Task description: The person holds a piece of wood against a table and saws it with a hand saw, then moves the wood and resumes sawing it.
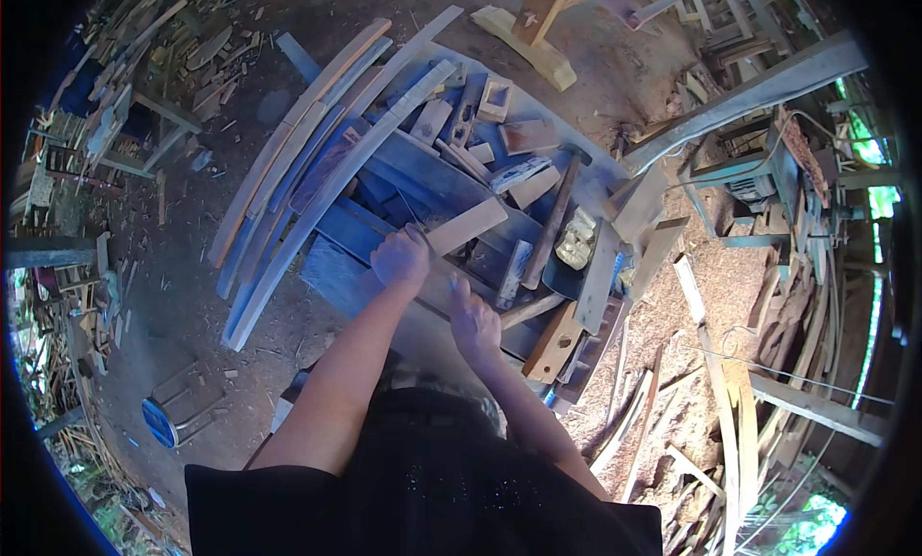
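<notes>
My left hand (400, 258) is closed at the near side of the bench, beside the left end of a pale wood block (469, 227). A thin dark line rises from its fingers, and what it grips is too small to make out. My right hand (475, 318) is lower and to the right, fingers curled and thumb pointing up. Its palm side is hidden, so any held object cannot be made out. A dark board (437, 282) runs between both hands.
Long curved wood strips (317, 162) cross the bench's left side. A hammer (557, 220), a yellowish lump (576, 239) and several wood offcuts lie on the right. A blue-topped stool (159, 422) stands lower left. Wood shavings (663, 316) and planks cover the ground at right.
</notes>
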`<state>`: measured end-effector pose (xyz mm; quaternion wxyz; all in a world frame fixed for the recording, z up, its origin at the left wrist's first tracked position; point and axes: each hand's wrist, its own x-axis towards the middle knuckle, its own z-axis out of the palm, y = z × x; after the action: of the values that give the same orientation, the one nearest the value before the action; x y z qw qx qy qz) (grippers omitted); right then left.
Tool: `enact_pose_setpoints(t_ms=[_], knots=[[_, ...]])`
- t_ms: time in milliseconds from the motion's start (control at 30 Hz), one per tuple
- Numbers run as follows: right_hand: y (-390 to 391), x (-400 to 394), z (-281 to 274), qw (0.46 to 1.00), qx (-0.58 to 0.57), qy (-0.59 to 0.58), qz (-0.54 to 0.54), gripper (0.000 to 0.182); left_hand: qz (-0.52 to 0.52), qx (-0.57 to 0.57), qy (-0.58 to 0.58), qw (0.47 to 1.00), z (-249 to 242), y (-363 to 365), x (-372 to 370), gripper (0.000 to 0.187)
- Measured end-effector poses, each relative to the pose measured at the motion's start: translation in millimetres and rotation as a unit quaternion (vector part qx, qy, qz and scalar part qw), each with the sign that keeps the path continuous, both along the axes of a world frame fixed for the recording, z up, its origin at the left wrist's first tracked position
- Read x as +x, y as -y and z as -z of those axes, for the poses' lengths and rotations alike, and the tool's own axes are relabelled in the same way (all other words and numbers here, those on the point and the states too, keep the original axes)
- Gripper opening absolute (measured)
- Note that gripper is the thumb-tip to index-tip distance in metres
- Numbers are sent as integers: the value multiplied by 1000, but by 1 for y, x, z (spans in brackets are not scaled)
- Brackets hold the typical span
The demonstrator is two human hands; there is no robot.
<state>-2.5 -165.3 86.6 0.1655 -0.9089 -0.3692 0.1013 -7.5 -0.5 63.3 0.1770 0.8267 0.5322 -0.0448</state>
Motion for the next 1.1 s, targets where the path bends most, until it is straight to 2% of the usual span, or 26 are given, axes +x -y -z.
enact_pose_setpoints(t_ms=[67, 167, 300, 400, 467, 567, 667, 867, 967, 1100], knots=[[23, -6, -5, 993, -44, -105, 24, 17, 2, 0, 12, 1000, 0, -1, 2, 46], [14, -6, 0, 992, -45, -111, 27, 16, 1, 22, 37, 999, 6, 2, -2, 49], [-17, 5, 18, 997, 10, -79, 13, 14, 3, 33, 28, 999, 6, 0, -1, 49], [6, -3, 9, 998, 11, -55, 15, 15, 2, 12, 13, 1000, 0, 0, 2, 49], [24, -7, 7, 998, -42, -50, 4, 13, -7, -15, 1, 1000, -4, 0, 3, 48], [3, -9, 23, 1000, 4, -27, 14, 13, -10, -22, 4, 1000, -3, 0, 4, 49], [-10, 0, 31, 1000, -18, -17, 13, 12, -17, -24, 7, 1000, -4, -2, 3, 49], [28, -3, 6, 996, -22, -88, 12, 12, -12, -15, 12, 1000, -5, 3, 4, 49], [-10, 10, 7, 992, 16, -125, 10, 16, -5, -6, 12, 1000, -6, 3, 5, 49], [-3, 6, 6, 998, 37, -58, -1, 16, -5, -5, 12, 1000, -2, 1, 5, 48]])
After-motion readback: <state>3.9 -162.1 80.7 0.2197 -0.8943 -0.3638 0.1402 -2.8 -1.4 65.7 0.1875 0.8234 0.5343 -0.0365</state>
